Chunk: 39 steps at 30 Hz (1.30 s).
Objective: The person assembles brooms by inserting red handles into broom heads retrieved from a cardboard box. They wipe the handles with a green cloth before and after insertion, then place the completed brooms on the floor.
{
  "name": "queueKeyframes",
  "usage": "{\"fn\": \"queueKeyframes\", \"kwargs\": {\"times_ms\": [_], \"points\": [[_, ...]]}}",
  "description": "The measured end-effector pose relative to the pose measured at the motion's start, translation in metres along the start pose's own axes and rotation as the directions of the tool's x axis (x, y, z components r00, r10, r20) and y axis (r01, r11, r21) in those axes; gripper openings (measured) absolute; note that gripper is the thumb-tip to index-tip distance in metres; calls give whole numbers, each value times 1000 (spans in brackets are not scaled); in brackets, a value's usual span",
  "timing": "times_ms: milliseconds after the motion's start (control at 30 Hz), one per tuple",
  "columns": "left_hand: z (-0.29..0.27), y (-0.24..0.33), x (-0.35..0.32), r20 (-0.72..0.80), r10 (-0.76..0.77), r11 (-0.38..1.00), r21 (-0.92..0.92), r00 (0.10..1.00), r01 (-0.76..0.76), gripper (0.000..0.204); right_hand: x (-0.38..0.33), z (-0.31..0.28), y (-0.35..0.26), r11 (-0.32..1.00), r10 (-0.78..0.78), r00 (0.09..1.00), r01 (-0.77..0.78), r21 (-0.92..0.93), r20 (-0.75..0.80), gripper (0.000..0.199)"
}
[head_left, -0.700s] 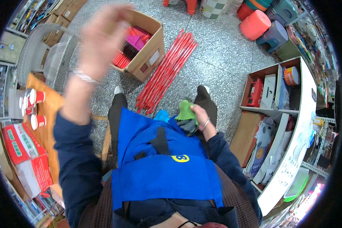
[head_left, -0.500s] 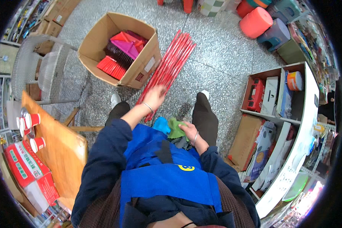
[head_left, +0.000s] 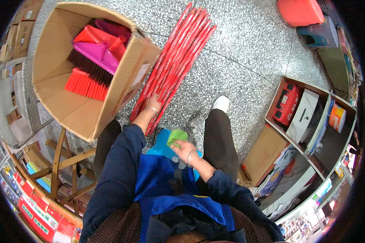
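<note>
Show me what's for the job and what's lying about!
Seemingly for the job:
long shiny red sticks, at the left hand
crumpled green cloth, in the right hand
perhaps red and magenta plastic brush heads, in brown cardboard box

Lying about:
red plastic case
round orange-white tub

A box (head_left: pixel 61 99) stands on the floor (head_left: pixel 247 52) at far left, with broom heads (head_left: pixel 97 54) inside it. Just right of the box, poles (head_left: pixel 174 65) lie side by side, running from near left to far right. The left hand (head_left: pixel 153 103) is at their near end; the right hand (head_left: pixel 184 150), nearer and farther right, holds a cloth (head_left: pixel 176 137). A shelf unit (head_left: pixel 308 162) stands well apart on the right, with a case (head_left: pixel 287 103) and a tub (head_left: pixel 336 117) in its far compartment. Table legs (head_left: pixel 56 166) stand at near left.
</note>
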<state>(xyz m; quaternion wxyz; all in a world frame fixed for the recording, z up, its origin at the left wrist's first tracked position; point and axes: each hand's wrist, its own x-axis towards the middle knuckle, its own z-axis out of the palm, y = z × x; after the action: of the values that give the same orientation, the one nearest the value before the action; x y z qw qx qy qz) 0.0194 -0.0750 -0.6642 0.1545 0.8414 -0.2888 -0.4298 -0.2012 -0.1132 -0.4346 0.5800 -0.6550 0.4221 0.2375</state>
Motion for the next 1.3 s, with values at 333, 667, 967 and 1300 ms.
{"fn": "queueKeyframes", "kwargs": {"times_ms": [333,667,967,1300], "points": [[35,23,55,-114,-183,910,356,976,212,51,-13,-1,-5,914,7,983,-80,398,181,29],[0,63,46,72,140,909,385,987,-157,24,3,21,9,720,122,991,-121,683,47,33],[-123,243,-40,646,350,97,-745,678,660,20,4,-26,14,308,225,974,-35,951,-37,29],[-125,272,-171,564,154,-16,-819,811,573,20,-157,-27,-34,540,-259,950,291,790,-173,30]]}}
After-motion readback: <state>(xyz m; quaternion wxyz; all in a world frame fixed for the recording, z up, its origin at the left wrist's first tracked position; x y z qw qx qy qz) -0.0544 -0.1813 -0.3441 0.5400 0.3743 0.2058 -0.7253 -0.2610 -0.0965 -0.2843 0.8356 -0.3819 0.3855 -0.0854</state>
